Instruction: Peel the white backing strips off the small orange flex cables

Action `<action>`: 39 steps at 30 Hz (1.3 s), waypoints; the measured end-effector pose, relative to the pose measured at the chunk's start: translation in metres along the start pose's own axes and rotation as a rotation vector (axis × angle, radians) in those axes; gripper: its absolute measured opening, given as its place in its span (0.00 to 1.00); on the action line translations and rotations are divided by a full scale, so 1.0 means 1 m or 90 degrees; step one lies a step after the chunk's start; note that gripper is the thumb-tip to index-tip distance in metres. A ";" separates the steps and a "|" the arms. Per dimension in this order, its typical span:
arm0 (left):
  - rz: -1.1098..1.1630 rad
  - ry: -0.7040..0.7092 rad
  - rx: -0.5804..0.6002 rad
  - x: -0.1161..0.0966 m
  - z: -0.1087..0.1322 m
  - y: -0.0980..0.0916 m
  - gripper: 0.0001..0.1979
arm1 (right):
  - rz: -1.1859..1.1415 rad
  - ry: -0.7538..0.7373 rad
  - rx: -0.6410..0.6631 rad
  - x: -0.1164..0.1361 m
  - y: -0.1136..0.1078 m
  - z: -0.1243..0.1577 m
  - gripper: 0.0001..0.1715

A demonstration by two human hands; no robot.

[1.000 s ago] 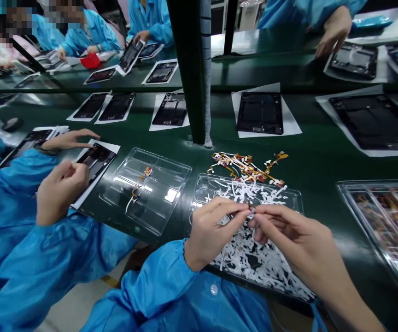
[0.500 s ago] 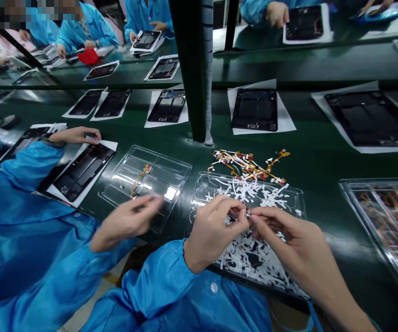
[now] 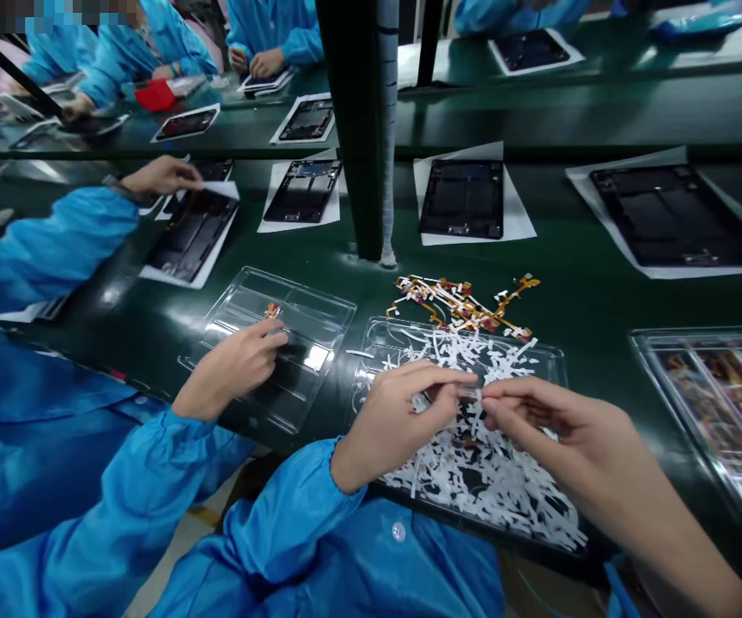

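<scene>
Bright, even overhead light casts only soft shadows. White glare sits on the clear tray (image 3: 310,302) just left of the dark post (image 3: 353,129) and on the glossy green belt (image 3: 117,299) further left. Wide-angle distortion bows the edges; lower right of the post, the right hand (image 3: 577,438) looks stretched.

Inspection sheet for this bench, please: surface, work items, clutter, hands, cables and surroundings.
Surface: dark green belt table, glossy.
Job's things: small thin piece, too small to identify, held over a clear plastic tray.
Clutter: white paper strips fill that tray.
Grippers: left hand and right hand both pinch the piece.
Cables: heap of orange flat flex cables behind the tray.
Surroundings: co-worker's hand on a second clear tray; black tablet housings on white sheets; tray of orange parts at right.
</scene>
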State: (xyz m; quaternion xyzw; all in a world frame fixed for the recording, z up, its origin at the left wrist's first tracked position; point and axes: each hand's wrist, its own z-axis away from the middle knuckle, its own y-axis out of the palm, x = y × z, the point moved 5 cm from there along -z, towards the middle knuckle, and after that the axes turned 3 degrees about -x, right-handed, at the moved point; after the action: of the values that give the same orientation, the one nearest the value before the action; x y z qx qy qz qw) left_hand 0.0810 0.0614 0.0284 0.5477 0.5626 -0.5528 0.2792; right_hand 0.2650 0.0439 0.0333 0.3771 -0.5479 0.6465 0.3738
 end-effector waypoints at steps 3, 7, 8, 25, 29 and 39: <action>-0.059 0.068 -0.044 -0.002 0.003 -0.002 0.15 | -0.030 0.021 0.011 -0.005 0.000 -0.001 0.17; -0.139 0.170 -0.101 -0.011 0.007 0.002 0.10 | -0.069 0.040 0.036 -0.004 0.003 0.000 0.18; -0.130 0.163 -0.098 -0.011 0.006 0.004 0.09 | -0.076 0.044 0.039 -0.004 0.003 0.000 0.18; -0.368 0.341 -0.165 -0.020 0.014 0.007 0.07 | -0.149 0.083 0.068 -0.004 0.006 0.001 0.19; -0.397 0.350 -0.174 -0.021 0.013 0.008 0.06 | -0.147 0.080 0.068 -0.005 0.009 0.001 0.19; -0.406 0.335 -0.157 -0.017 0.011 0.008 0.07 | -0.131 0.070 0.076 -0.005 0.012 -0.003 0.19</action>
State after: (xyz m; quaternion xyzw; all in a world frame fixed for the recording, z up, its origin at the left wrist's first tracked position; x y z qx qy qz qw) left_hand 0.0893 0.0439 0.0391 0.4310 0.8178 -0.3812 0.0047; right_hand 0.2566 0.0453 0.0236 0.4167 -0.4457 0.6559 0.4444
